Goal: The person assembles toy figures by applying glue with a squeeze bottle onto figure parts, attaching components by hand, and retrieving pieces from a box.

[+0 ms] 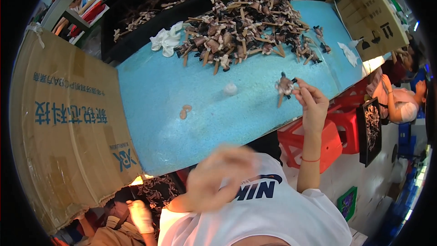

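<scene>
Between the thumb and fingertips of my right hand is a small brown, white and black figurine with a flat wooden stick, above the blue tabletop. My left hand is raised in front of my white shirt, off the table's near edge, and smeared by motion. Whether it holds anything cannot be made out. A small whitish, rounded thing sits mid-table. Left of it lie a couple of tan, rubbery-looking pieces. Across the far side a big heap of similar figurines is piled up, many with sticks showing.
A crumpled white cloth or glove lies beside the heap. Cardboard walls the table at left and far right. Dark trays of figurines stand beyond. Red stools are at right; other people sit nearby.
</scene>
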Demonstrator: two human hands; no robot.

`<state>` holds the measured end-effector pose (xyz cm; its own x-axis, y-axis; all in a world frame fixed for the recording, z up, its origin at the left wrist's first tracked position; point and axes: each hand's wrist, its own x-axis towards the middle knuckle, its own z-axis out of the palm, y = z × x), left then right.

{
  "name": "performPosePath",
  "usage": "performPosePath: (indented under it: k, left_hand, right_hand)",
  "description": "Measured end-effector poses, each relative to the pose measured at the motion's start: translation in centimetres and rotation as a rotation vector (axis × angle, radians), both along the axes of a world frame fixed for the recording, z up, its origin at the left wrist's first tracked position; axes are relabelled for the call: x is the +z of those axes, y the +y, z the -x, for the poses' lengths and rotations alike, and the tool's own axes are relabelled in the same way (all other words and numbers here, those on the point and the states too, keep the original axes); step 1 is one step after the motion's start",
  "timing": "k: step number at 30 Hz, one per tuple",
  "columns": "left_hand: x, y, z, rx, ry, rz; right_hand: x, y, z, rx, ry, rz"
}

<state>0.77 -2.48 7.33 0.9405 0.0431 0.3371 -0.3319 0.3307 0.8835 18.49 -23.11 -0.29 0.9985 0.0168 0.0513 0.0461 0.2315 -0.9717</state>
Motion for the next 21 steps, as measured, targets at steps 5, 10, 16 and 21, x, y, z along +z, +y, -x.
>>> performPosePath:
  k: [5,10,16,21]
  left_hand:
    - [-3.8,-2.2,-4.0,0.574,0.135,-0.648]
    - [-6.3,-1.5,-4.0,0.497,-0.028,-0.747]
    - [-8.1,-0.6,-1.8,0.473,0.179,-0.244]
    - [-7.8,1.6,-0.7,0.446,0.473,0.128]
  right_hand:
    - [1.1,1.8,3.8,0.190,0.314,-0.327]
    - [0.7,3.6,6.7,0.485,0.374,-0.378]
    - [0.4,4.7,4.8,0.448,0.218,-0.071]
    - [-3.3,7.2,0.5,0.359,-0.210,0.496]
